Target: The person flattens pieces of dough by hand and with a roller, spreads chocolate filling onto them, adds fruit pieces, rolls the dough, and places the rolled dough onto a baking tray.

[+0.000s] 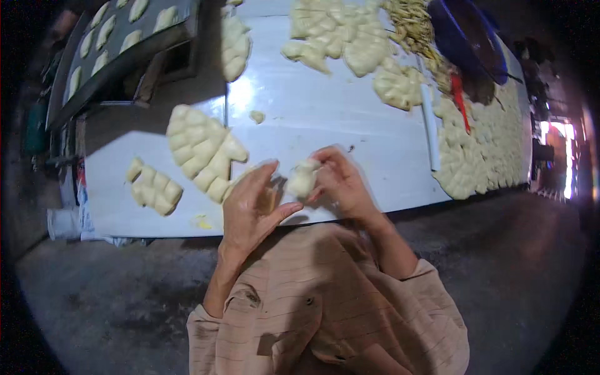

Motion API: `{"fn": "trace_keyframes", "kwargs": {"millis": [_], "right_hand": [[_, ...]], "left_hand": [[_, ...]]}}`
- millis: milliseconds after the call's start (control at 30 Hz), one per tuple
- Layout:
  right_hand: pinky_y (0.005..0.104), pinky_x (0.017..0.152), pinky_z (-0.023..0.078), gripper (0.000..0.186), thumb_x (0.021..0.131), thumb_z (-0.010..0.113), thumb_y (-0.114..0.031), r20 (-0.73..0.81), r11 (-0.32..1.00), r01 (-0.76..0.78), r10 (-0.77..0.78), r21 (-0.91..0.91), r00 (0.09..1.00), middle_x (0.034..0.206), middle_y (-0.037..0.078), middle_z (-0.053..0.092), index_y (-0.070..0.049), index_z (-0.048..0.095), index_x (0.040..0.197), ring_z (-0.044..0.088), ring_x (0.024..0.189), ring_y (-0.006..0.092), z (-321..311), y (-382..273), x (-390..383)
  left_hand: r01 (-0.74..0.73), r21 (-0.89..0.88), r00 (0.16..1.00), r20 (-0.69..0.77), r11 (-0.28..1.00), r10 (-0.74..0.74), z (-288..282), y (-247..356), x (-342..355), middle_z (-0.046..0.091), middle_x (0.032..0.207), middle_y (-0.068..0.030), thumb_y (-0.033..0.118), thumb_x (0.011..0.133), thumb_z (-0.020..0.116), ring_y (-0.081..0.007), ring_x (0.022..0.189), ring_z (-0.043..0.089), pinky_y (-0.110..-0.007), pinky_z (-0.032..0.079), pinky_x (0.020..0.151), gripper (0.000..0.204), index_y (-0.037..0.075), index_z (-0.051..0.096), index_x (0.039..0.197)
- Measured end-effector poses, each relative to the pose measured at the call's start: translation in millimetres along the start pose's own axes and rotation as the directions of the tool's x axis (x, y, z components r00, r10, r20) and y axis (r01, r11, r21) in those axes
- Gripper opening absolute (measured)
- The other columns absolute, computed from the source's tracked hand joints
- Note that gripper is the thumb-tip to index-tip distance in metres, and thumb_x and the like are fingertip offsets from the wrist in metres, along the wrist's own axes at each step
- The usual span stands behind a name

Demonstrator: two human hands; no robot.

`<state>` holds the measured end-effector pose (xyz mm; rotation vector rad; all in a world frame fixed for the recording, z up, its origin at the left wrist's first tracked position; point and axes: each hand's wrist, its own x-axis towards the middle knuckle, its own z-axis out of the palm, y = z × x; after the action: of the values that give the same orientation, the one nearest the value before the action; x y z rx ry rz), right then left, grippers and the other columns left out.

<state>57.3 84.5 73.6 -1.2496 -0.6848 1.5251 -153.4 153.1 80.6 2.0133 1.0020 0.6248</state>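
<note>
My right hand [342, 184] grips a small pale dough piece [302, 180] between thumb and fingers, just above the near edge of the white table [294, 134]. My left hand [249, 209] is open to the left of that piece, with its thumb pointing toward it and its fingers curved apart. Behind the left hand lies a slab of dough [203, 150] scored into joined lumps. Further left sits a smaller dough slab [155, 187]. A tiny dough scrap [257, 117] lies beyond the hands.
More scored dough [340, 31] covers the far side. At right, a white rod [430, 128] borders a wide dough sheet [481, 150]; near it are a red-handled tool [459, 100], a blue basin [465, 37] and yellowish strips [412, 25]. A dark tray [119, 37] holds shaped dough pieces.
</note>
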Motion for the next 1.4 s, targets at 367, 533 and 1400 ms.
{"fn": "trace_keyframes", "kwargs": {"millis": [367,533,1400], "right_hand": [[0.0594,0.119,0.016,0.081,0.096,0.058,-0.051,-0.056,0.109,-0.006,-0.461,-0.994,0.886,0.156,0.019,0.04,-0.002,0.03,0.155,0.033,0.147,0.0365,-103,51,-30],[0.0599,0.121,0.009,0.08,0.099,0.049,-0.054,0.169,0.046,0.194,-0.322,-0.98,0.931,0.152,0.011,0.047,-0.006,0.023,0.158,0.034,0.147,0.0328,-98,39,-21],[0.0485,0.105,0.044,0.06,0.1,0.056,-0.041,-0.364,0.417,-0.099,-0.625,-0.904,0.691,0.13,0.02,0.064,-0.009,0.045,0.15,0.065,0.116,0.0321,-297,-170,19]], "left_hand": [[0.396,-0.6,0.887,0.052,0.695,-0.46,24,-20,-12,0.071,0.102,-0.0076,0.008,0.092,0.074,-0.0085,0.085,0.064,-0.022,0.052,0.074,0.038,-0.007,0.063,0.125],[0.395,-0.635,0.9,0.123,0.664,-0.419,30,-9,3,0.071,0.106,-0.0086,0.009,0.092,0.074,-0.0096,0.09,0.065,-0.024,0.053,0.079,0.039,-0.005,0.062,0.127],[0.537,-0.66,0.769,0.126,0.526,-0.627,117,37,43,0.071,0.099,-0.0044,0.01,0.093,0.072,-0.0079,0.083,0.064,-0.022,0.053,0.071,0.026,-0.001,0.065,0.115]]}}
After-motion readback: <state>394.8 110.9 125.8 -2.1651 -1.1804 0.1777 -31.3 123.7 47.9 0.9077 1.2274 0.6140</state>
